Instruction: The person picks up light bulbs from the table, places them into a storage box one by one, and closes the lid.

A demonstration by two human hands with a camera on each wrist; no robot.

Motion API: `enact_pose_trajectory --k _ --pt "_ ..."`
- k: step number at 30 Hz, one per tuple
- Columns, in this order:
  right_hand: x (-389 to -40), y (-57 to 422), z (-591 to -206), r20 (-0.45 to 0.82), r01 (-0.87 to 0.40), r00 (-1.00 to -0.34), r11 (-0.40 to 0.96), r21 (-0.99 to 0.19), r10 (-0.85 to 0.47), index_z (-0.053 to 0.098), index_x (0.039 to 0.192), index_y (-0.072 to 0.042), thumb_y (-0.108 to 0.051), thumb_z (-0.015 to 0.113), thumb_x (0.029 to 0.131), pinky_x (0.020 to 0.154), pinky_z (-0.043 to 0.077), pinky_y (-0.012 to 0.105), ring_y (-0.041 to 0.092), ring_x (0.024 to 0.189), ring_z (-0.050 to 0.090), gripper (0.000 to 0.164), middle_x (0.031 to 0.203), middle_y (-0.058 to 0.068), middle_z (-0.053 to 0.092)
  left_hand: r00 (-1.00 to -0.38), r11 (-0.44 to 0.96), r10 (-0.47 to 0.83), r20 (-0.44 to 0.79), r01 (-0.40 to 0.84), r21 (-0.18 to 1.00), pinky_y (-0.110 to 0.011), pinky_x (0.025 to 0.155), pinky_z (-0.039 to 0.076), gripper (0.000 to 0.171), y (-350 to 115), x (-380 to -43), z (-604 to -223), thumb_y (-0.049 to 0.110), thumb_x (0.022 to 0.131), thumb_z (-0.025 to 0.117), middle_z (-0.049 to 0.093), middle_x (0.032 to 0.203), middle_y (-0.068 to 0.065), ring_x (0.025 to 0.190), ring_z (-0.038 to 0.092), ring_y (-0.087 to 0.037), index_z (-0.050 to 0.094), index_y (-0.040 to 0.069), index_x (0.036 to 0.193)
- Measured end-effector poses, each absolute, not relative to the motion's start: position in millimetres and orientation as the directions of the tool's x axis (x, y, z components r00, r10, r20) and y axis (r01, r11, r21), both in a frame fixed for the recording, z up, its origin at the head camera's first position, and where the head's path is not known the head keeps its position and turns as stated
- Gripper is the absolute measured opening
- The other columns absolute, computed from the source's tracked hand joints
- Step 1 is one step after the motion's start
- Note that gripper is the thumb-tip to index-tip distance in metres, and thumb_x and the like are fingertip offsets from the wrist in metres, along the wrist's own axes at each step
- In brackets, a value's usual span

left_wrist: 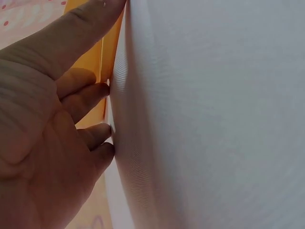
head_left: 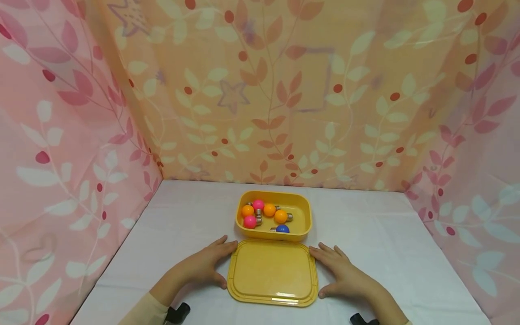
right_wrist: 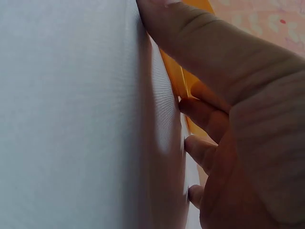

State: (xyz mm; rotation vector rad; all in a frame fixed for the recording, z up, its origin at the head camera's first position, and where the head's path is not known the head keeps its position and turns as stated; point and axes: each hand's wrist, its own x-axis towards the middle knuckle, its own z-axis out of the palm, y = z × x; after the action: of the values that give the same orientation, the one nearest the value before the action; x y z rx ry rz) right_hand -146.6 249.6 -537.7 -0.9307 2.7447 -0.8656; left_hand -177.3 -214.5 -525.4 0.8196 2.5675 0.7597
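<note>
A flat yellow lid lies on the white cloth, right in front of a yellow box. My left hand rests at the lid's left side, thumb and fingers spread, with fingertips right at its edge. On the opposite side my right hand lies the same way, fingers spread around the lid's right edge. Inside the box are several small round bulbs with metal screw bases: orange ones such as the bulb, two pink bulbs, one of them the nearer pink bulb, and a blue bulb.
White cloth covers the table. A leaf-patterned orange curtain stands behind it, with pink patterned curtains along the left and right sides. Black wrist mounts, such as the left mount, sit under both wrists.
</note>
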Motion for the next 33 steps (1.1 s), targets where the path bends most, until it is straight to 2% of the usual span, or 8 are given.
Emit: enact_pose_trajectory --k 12,18,21,24,29,31,33 --pt "-146.8 247.2 -541.7 0.084 -0.507 -0.826 0.668 -0.545 -0.558 0.045 0.156 -0.019 -0.065 0.086 0.063 0.118 0.01 0.074 0.039 0.152 0.031 0.113 0.159 0.001 0.046 -0.767 0.698 0.616 -0.179 0.426 0.576 -0.062 0.123 0.025 0.113 -211.5 -174.1 -516.2 0.046 0.067 0.094 0.033 0.167 0.001 0.158 0.014 -0.035 0.037 0.017 0.16" --pt "-147.6 247.3 -540.5 0.103 -0.511 -0.827 0.663 -0.548 -0.553 0.046 0.156 -0.02 -0.066 0.086 0.061 0.121 0.009 0.068 0.037 0.151 0.034 0.112 0.158 0.001 0.048 -0.766 0.675 0.623 -0.158 0.425 0.603 -0.062 0.123 0.025 0.112 -213.7 -176.3 -519.3 0.048 0.066 0.093 0.034 0.166 -0.001 0.157 0.017 -0.035 0.039 0.017 0.16" --pt "-147.9 248.7 -538.5 0.103 -0.501 -0.83 0.65 -0.572 -0.549 0.048 0.155 -0.02 -0.066 0.086 0.06 0.125 0.006 0.058 0.035 0.151 0.035 0.112 0.157 0.001 0.05 -0.761 0.649 0.634 -0.137 0.427 0.63 -0.062 0.123 0.025 0.113 -216.8 -178.2 -521.7 0.053 0.066 0.09 0.035 0.166 -0.003 0.157 0.02 -0.035 0.039 0.019 0.16" --pt "-148.2 252.0 -536.0 0.083 -0.467 -0.838 0.63 -0.62 -0.539 0.05 0.153 -0.022 -0.062 0.087 0.061 0.125 0.004 0.056 0.036 0.15 0.036 0.108 0.156 0.001 0.051 -0.756 0.606 0.642 -0.128 0.397 0.69 -0.061 0.123 0.025 0.109 -220.5 -179.2 -522.6 0.054 0.068 0.088 0.037 0.165 -0.002 0.155 0.026 -0.032 0.039 0.021 0.16" --pt "-149.7 260.0 -532.7 0.078 -0.436 -0.844 0.592 -0.678 -0.531 0.056 0.148 -0.023 -0.048 0.091 0.066 0.118 0.01 0.067 0.041 0.147 0.04 0.092 0.152 0.002 0.056 -0.747 0.49 0.645 -0.16 0.243 0.837 -0.057 0.123 0.027 0.09 -222.9 -178.9 -517.9 0.044 0.082 0.083 0.042 0.161 0.005 0.152 0.035 -0.025 0.041 0.024 0.159" --pt "-151.3 262.6 -531.1 0.095 -0.43 -0.839 0.546 -0.719 -0.536 0.059 0.145 -0.021 -0.04 0.089 0.073 0.124 0.012 0.059 0.037 0.144 0.045 0.081 0.148 0.001 0.059 -0.742 0.428 0.651 -0.159 0.186 0.885 -0.056 0.122 0.03 0.08 -221.9 -178.7 -514.6 0.039 0.088 0.079 0.044 0.16 0.003 0.151 0.036 -0.028 0.044 0.021 0.157" --pt "-153.3 264.2 -529.2 0.101 -0.396 -0.838 0.469 -0.789 -0.536 0.06 0.143 -0.017 -0.034 0.086 0.08 0.128 0.021 0.039 0.027 0.14 0.052 0.071 0.144 0.001 0.063 -0.743 0.377 0.651 -0.156 0.138 0.916 -0.054 0.122 0.033 0.07 -220.3 -178.9 -511.3 0.037 0.094 0.074 0.046 0.159 0.001 0.151 0.036 -0.029 0.046 0.019 0.156"
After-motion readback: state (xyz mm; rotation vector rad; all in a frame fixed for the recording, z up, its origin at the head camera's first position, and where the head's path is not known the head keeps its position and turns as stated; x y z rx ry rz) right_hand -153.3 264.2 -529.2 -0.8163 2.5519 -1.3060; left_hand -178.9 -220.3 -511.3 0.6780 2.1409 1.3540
